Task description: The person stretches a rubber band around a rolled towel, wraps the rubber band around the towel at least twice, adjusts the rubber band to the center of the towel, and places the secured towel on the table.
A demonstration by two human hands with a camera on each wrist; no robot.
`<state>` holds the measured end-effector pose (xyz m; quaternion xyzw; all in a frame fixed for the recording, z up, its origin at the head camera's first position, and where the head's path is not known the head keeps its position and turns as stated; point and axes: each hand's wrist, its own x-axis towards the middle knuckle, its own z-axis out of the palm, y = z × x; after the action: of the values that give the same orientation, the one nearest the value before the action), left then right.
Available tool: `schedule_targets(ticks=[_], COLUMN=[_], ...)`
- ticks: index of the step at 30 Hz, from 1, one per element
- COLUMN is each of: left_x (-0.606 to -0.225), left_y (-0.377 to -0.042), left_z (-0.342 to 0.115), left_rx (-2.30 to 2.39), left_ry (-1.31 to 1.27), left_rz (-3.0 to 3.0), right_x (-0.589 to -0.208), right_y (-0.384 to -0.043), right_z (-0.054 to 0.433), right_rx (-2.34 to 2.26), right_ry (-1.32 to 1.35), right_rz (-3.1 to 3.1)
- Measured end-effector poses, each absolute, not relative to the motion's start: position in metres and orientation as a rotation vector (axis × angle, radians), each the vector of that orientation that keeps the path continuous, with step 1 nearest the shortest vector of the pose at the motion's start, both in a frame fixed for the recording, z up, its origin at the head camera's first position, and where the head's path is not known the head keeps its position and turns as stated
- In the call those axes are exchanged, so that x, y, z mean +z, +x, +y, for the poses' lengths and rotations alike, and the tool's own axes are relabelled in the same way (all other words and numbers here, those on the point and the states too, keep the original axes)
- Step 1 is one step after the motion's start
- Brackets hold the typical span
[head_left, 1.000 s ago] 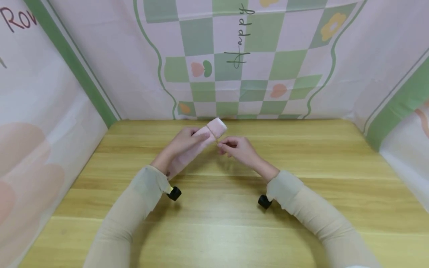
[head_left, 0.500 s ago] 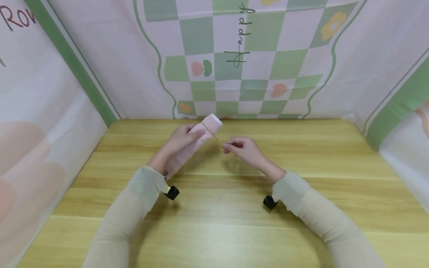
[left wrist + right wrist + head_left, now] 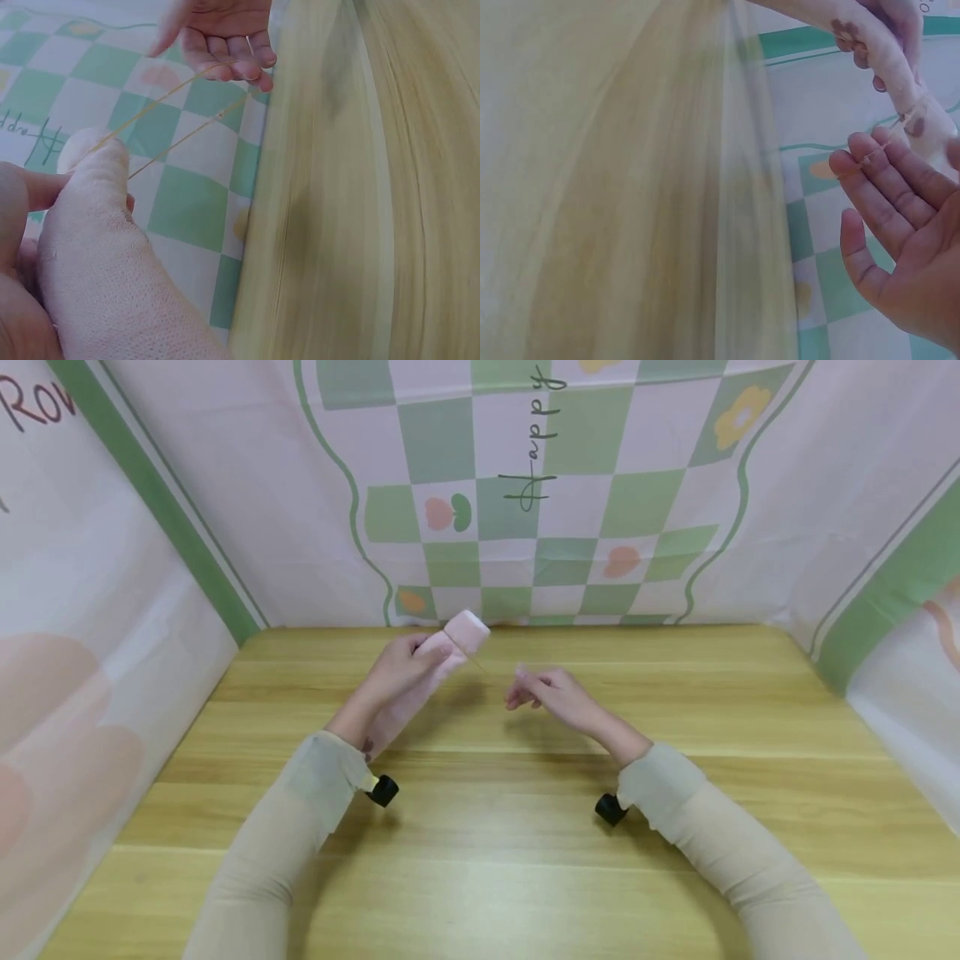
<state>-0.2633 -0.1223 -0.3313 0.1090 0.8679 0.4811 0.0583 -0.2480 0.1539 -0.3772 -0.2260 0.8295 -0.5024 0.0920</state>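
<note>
My left hand [image 3: 397,672] grips a rolled pale pink towel [image 3: 467,632], its thumb lying along the roll near the upper end. Held at a slant, the towel shows textured cloth in the left wrist view and brown patches [image 3: 845,30] in the right wrist view. A thin tan rubber band [image 3: 150,106] goes round it near that end, with a loop pulled out to the right. My right hand [image 3: 558,697] is to the right of the towel, apart from it. Its fingers [image 3: 889,217] are extended, and the band's loop touches the fingertips in both wrist views.
Beneath both hands lies a wooden tabletop [image 3: 487,860]. A printed cloth [image 3: 585,510] with green checks hangs behind its back edge, and cloth walls [image 3: 90,610] stand at the sides. Small black cameras [image 3: 384,791] sit at both wrists.
My right hand has drawn away to the right, pulling the rubber band out from the towel, and its pinching fingers have spread. The left hand and towel have shifted slightly left and back.
</note>
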Motion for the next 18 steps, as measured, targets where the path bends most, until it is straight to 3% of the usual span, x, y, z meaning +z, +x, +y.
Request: schedule_targets(ticks=[18], left_x=[-0.3337], left_y=[-0.2708], left_z=[-0.1301], left_rx=[1.494], left_ry=[0.340], left_rz=[2.644], right_x=[-0.3777], right_y=[-0.2509], right_z=[0.1646], right_rx=[-1.383], right_ry=[-0.645], right_rz=[2.471])
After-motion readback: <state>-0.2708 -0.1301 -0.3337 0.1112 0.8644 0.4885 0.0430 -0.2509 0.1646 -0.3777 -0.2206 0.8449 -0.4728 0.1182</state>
